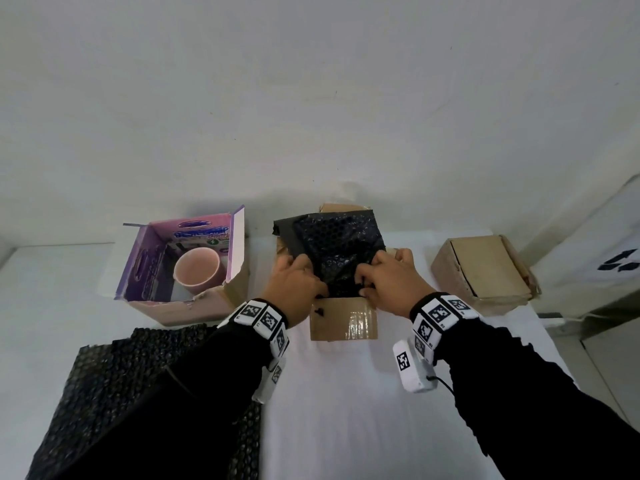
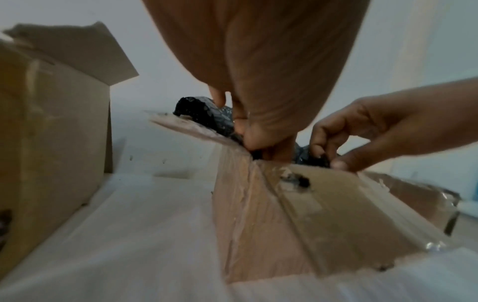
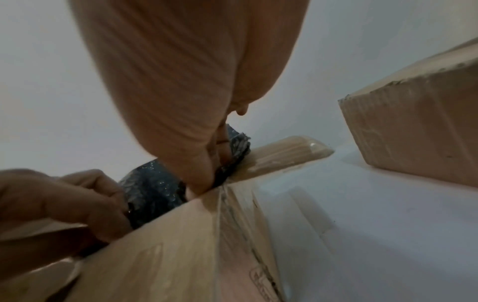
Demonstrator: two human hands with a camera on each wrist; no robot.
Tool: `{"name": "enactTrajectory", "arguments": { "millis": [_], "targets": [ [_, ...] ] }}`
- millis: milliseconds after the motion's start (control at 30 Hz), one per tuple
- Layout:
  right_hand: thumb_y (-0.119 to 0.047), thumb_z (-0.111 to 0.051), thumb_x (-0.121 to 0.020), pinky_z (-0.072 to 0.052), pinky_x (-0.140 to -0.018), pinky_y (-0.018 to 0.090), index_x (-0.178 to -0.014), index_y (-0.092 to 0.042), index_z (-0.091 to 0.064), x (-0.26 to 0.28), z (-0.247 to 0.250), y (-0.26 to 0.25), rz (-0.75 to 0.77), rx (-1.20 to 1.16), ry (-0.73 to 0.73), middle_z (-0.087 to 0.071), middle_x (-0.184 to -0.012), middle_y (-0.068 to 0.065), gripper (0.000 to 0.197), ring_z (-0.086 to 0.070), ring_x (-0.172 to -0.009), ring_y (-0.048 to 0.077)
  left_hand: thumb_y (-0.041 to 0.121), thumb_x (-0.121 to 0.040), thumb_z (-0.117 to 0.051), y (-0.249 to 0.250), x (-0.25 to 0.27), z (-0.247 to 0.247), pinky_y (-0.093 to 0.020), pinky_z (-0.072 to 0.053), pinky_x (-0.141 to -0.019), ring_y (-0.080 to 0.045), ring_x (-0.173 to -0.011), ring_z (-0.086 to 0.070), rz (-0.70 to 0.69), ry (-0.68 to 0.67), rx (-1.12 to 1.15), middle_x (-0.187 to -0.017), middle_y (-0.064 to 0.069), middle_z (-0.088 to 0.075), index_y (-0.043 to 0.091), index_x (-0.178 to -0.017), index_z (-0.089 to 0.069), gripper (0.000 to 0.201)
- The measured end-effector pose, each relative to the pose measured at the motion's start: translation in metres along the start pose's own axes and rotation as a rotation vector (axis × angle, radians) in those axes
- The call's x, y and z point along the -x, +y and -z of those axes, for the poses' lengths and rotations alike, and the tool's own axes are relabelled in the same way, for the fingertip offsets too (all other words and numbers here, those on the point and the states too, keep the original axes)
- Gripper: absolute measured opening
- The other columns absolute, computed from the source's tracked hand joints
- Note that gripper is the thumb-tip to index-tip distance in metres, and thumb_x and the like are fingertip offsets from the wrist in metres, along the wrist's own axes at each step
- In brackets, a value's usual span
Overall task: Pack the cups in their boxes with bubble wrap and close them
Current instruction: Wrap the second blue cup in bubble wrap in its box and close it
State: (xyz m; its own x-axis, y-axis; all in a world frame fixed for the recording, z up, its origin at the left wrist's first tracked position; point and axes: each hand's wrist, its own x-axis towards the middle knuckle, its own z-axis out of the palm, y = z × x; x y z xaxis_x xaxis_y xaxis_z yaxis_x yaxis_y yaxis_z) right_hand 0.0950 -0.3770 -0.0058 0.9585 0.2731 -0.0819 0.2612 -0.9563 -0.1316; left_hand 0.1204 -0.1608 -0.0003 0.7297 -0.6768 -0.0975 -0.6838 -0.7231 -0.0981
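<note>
The black bubble wrap [image 1: 337, 251] bulges out of the open middle box [image 1: 343, 322] on the white table [image 1: 346, 410], and both hands are at its near edge: the left hand [image 1: 294, 287] has fingers curled over the wrap at the box's near-left corner, and the right hand [image 1: 394, 282] pinches the wrap with curled fingers at the near-right corner, as both wrist views confirm. Whether a cup sits inside the bundle cannot be told — the wrap hides everything under it. I judge the wrap light, soft and springy, somewhat slick on its glossy face, so it will tend to puff back up unless tucked down at its edges and corners; the best hold is a pinch on the loose margin near the box walls rather than on the crown. If a cup is inside, it is fragile and wants pressing gently, not forcing. The bundle's long axis runs from the near side toward the wall, its far end rising above the box's rim, its near end dipping into the opening. The box's near flap [image 1: 344, 320] lies folded outward toward the person. To the left, a pink cup [image 1: 197, 273] lies tipped in a purple-lined box [image 1: 149, 271], mouth toward the camera; a spare sheet of wrap [image 1: 114, 368] lies in front of it — and a brown box [image 1: 485, 271] with flaps folded in stands to the right.
</note>
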Motion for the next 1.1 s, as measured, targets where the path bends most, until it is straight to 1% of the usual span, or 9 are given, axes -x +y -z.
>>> {"name": "enactTrajectory", "arguments": {
  "millis": [100, 200, 267, 400, 500, 600, 767, 933, 1100],
  "targets": [
    [-0.028, -0.063, -0.082, -0.019, -0.085, 0.033, -0.087, -0.031, -0.062, -0.002, 0.003, -0.005, -0.018, 0.075, 0.066, -0.055, -0.094, -0.013, 0.006, -0.043, -0.098, 0.012, 0.024, -0.09, -0.053, 0.0, -0.007, 0.006, -0.039, -0.027, -0.104, -0.021, -0.111, -0.04, 0.099, 0.03, -0.005, -0.114, 0.008, -0.054, 0.036, -0.113, -0.064, 0.028],
    [-0.02, -0.059, -0.08, -0.023, -0.082, 0.034, -0.079, -0.028, -0.061, -0.001, -0.002, -0.01, -0.004, 0.105, 0.091, -0.062, -0.082, -0.012, 0.009, -0.048, -0.09, 0.015, 0.034, -0.088, -0.057, 0.0, -0.012, 0.007, -0.035, -0.032, -0.097, -0.018, -0.101, -0.045, 0.171, 0.028, 0.007, -0.102, 0.008, -0.062, 0.029, -0.103, -0.067, 0.018],
    [-0.028, -0.055, -0.086, -0.023, -0.08, 0.036, -0.076, -0.026, -0.063, 0.001, -0.005, -0.007, 0.045, 0.127, 0.135, -0.064, -0.074, -0.012, 0.012, -0.048, -0.086, 0.014, 0.04, -0.091, -0.051, 0.003, -0.011, 0.004, -0.037, -0.034, -0.097, -0.017, -0.097, -0.045, 0.131, 0.02, -0.064, -0.092, 0.011, -0.065, 0.028, -0.095, -0.07, 0.023],
    [-0.05, -0.029, -0.094, -0.026, -0.082, 0.04, -0.07, -0.023, -0.067, 0.006, -0.01, -0.004, 0.138, 0.154, 0.2, -0.061, -0.063, -0.009, 0.053, -0.05, -0.082, 0.015, 0.055, -0.093, -0.031, 0.01, -0.005, 0.002, -0.039, -0.031, -0.095, -0.018, -0.1, -0.045, 0.041, 0.041, -0.143, -0.086, 0.009, -0.067, 0.022, -0.089, -0.072, 0.053],
    [-0.066, -0.022, -0.09, -0.022, -0.084, 0.039, -0.07, -0.023, -0.07, 0.007, -0.014, -0.007, 0.178, 0.22, 0.102, -0.059, -0.061, -0.008, 0.067, -0.051, -0.083, 0.015, 0.068, -0.082, -0.038, 0.008, -0.002, 0.006, -0.04, -0.028, -0.093, -0.022, -0.103, -0.041, -0.033, -0.043, -0.202, -0.088, 0.008, -0.065, 0.021, -0.092, -0.071, 0.058],
    [-0.073, -0.026, -0.083, -0.021, -0.087, 0.04, -0.078, -0.023, -0.07, 0.005, -0.011, -0.006, 0.209, 0.299, -0.049, -0.056, -0.066, -0.007, 0.067, -0.049, -0.087, 0.016, 0.056, -0.081, -0.056, 0.005, -0.003, 0.005, -0.041, -0.029, -0.09, -0.025, -0.104, -0.037, -0.035, -0.098, -0.232, -0.097, 0.006, -0.06, 0.022, -0.099, -0.07, 0.041],
    [-0.052, -0.044, -0.089, -0.022, -0.097, 0.043, -0.094, -0.026, -0.07, 0.0, -0.003, -0.012, 0.199, 0.327, -0.114, -0.068, -0.086, -0.004, 0.038, -0.058, -0.094, 0.018, 0.038, -0.085, -0.06, 0.001, -0.003, -0.005, -0.046, -0.031, -0.095, -0.026, -0.104, -0.039, -0.012, -0.075, -0.203, -0.098, 0.009, -0.059, 0.028, -0.101, -0.07, 0.021],
    [-0.073, -0.03, -0.075, -0.031, -0.086, 0.036, -0.068, -0.021, -0.067, 0.008, -0.006, -0.015, 0.259, 0.291, -0.132, -0.056, -0.056, -0.008, 0.064, -0.047, -0.054, 0.013, 0.056, -0.082, -0.059, -0.001, 0.011, -0.015, -0.047, -0.025, -0.105, -0.027, -0.116, -0.036, -0.102, -0.141, -0.051, -0.11, 0.012, -0.06, 0.035, -0.112, -0.067, 0.038],
    [-0.084, -0.033, -0.074, -0.042, -0.074, 0.029, -0.06, -0.024, -0.057, 0.01, -0.007, -0.013, 0.156, 0.005, 0.009, -0.055, -0.053, -0.01, 0.066, -0.047, -0.051, 0.006, 0.079, -0.073, -0.041, -0.005, 0.028, -0.022, -0.034, -0.036, -0.09, -0.017, -0.108, -0.043, -0.05, 0.033, 0.337, -0.094, 0.013, -0.064, 0.033, -0.092, -0.071, 0.058]
  ]
}}
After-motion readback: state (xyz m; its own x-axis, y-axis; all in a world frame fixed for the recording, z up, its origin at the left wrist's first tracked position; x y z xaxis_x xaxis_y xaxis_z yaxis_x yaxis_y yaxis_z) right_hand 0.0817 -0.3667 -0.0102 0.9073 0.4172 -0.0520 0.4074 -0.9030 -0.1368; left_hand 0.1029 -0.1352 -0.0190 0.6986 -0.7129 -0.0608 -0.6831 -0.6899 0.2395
